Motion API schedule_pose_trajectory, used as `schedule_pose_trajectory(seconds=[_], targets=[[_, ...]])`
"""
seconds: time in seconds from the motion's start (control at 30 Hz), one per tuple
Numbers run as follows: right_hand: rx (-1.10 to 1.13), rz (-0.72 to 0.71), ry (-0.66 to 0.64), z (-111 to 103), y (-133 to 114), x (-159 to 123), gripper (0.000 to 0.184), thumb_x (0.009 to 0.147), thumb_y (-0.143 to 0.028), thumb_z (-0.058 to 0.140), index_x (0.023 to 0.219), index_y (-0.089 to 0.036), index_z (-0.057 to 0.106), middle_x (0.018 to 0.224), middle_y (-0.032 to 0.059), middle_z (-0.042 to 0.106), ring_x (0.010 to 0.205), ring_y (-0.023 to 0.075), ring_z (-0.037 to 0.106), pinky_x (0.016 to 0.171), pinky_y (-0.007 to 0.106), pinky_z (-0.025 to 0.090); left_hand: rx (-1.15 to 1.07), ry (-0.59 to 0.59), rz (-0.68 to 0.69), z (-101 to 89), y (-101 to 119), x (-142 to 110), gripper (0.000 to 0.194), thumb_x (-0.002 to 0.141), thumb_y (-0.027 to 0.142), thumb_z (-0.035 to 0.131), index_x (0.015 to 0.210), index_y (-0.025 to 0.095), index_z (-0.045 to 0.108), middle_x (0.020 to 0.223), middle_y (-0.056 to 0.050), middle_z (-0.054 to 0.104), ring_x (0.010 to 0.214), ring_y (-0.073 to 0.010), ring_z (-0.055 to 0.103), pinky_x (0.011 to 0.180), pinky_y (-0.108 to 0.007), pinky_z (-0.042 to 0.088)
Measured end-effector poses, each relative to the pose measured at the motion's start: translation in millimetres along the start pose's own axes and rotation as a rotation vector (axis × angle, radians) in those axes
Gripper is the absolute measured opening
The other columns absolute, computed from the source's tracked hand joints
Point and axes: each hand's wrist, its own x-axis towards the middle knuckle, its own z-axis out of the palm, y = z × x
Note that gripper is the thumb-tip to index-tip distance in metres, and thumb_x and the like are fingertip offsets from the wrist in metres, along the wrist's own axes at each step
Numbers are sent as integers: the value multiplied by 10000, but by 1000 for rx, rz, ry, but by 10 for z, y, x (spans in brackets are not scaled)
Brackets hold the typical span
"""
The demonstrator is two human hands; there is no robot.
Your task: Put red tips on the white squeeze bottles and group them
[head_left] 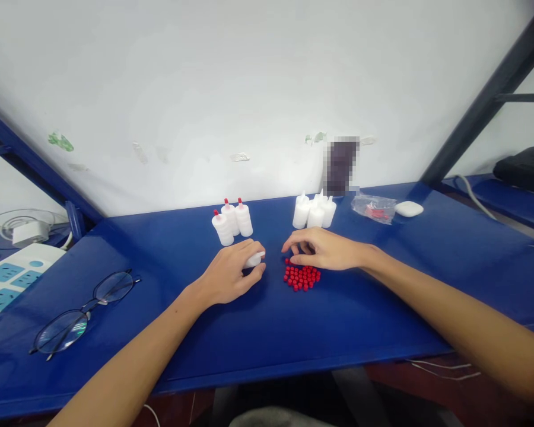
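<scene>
My left hand [232,270] is closed around a small white plastic bottle [254,259], whose pale nozzle tip points right; most of its body is hidden by the fingers. Over a pile of small red caps [301,276] hovers my right hand [323,246], thumb and forefinger apart with nothing visible between them. One loose red cap lies just by the thumb tip. Behind my left hand, 3 white bottles with red caps [234,220] stand upright. Several white bottles with bare nozzles [315,212] are grouped upright beyond my right hand.
A clear plastic bag with red pieces [374,209] and a white rounded case [409,209] lie at the back right. A phone-like dark, blurred object [340,166] leans on the wall. Eyeglasses [86,308] and a power strip [15,277] are on the left.
</scene>
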Motion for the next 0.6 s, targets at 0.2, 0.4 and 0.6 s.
schedule_pose_trajectory(seconds=[0.2, 0.4, 0.6], targets=[[-119, -50, -32, 28, -29, 26, 283, 928, -353, 577, 1113, -177, 699, 948, 67, 654, 739, 149, 577, 645, 277, 445, -6, -6, 1, 6, -7, 3, 126, 952, 289, 453, 974, 192, 532, 884, -24, 588, 776, -177, 538, 732, -302, 423], [-229, -82, -22, 41, -16, 27, 262, 934, -315, 578, 1111, -171, 705, 949, 70, 653, 772, 160, 592, 693, 287, 458, -6, -8, 8, 11, -1, 6, 119, 954, 289, 460, 961, 188, 522, 882, -20, 584, 774, -172, 529, 727, -292, 413], [-265, -128, -16, 68, 11, 39, 216, 946, -262, 562, 1068, -177, 718, 966, 60, 667, 799, 160, 620, 730, 286, 467, -6, -18, 6, 14, 1, 4, 131, 958, 300, 452, 951, 187, 518, 855, -15, 586, 753, -169, 522, 707, -283, 395]])
